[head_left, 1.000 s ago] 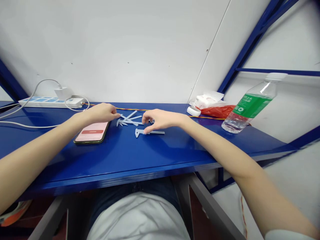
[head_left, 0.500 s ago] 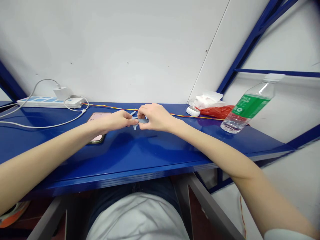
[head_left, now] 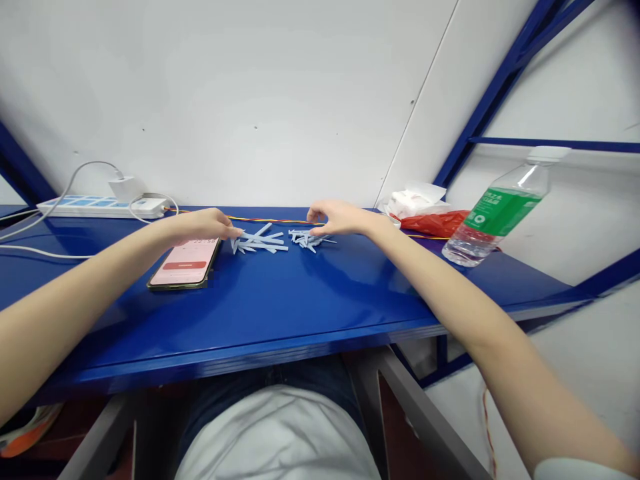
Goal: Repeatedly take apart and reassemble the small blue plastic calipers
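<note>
Workshop corner with blue steel bench (head_left: 300, 293) and power strip (head_left: 75, 208)

Room on blue shelf (head_left: 280, 300) fwd of strips (head_left: 260, 241), phone (head_left: 184, 265) L, wire (head_left: 270, 221) behind

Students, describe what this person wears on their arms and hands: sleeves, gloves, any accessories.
Both forearms are bare. The left hand and right hand wear no gloves, and no watch or bracelet shows. A white sleeve appears on the right arm at the bottom edge of the view.

Blue bench (head_left: 300, 293), phone (head_left: 184, 265), 2 strip piles (head_left: 260, 241)
</note>
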Demonstrator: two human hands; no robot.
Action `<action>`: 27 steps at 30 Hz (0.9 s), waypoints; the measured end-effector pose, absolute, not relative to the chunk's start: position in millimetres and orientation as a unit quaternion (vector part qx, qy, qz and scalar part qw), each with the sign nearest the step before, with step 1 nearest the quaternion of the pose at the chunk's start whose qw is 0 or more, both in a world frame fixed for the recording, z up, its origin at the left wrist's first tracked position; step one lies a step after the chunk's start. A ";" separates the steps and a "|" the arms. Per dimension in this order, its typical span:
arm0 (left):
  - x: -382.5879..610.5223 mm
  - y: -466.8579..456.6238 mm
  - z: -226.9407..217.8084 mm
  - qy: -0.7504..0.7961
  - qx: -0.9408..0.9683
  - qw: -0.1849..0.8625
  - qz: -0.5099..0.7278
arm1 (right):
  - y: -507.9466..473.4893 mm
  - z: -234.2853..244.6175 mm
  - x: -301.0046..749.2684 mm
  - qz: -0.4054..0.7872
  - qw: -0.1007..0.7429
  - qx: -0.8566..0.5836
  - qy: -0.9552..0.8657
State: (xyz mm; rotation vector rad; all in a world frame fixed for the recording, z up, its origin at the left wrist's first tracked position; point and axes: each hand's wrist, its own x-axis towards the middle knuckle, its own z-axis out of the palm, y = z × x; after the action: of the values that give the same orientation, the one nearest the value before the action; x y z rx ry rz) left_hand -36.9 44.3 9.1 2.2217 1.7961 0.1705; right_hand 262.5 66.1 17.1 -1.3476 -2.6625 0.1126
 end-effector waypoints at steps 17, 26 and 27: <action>-0.1 32.5 -4.6 0.510 0.854 0.098 0.027 | 74.1 7.9 263.6 0.096 -0.042 -0.489 -0.866; -2.3 45.8 -12.6 0.460 0.888 0.002 0.027 | 66.8 6.1 254.4 0.099 -0.016 -0.482 -0.871; -2.2 45.9 -12.6 0.460 0.888 -0.008 0.023 | 67.9 4.5 254.0 0.096 -0.010 -0.480 -0.872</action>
State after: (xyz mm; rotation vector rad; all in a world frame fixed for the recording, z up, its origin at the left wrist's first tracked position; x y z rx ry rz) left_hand -2.2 45.9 -12.6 2.8034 1.4518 0.0739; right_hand 254.0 67.9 4.5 -1.5178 -2.7579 0.3031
